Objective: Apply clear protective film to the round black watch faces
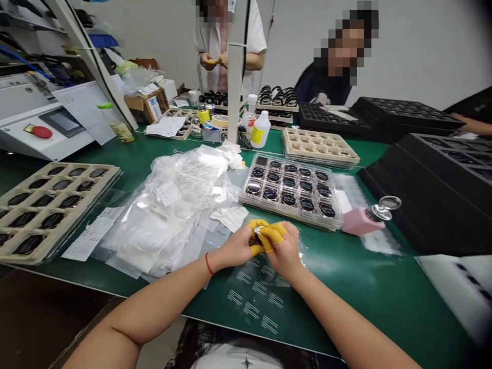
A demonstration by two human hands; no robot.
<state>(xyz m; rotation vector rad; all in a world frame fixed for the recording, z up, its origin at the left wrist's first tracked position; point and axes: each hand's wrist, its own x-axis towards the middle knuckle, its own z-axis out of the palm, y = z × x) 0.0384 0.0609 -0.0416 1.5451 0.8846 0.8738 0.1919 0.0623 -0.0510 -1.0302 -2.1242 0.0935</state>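
Observation:
My left hand [240, 246] and my right hand [282, 248] meet over the green mat [384, 297], fingers closed together, yellow finger cots on several fingertips. Between them they pinch a small dark round part [258, 237] with a bit of white at it; most of it is hidden by the fingers. Under my hands lies a clear printed plastic bag [257, 292]. Just beyond them stands a clear tray of dark round parts [290, 187].
A heap of clear plastic bags [172, 210] lies left of my hands. A beige tray of dark parts [46, 210] sits far left. A pink pump bottle [365, 218] and black trays [442, 179] stand right. Two people are across the table.

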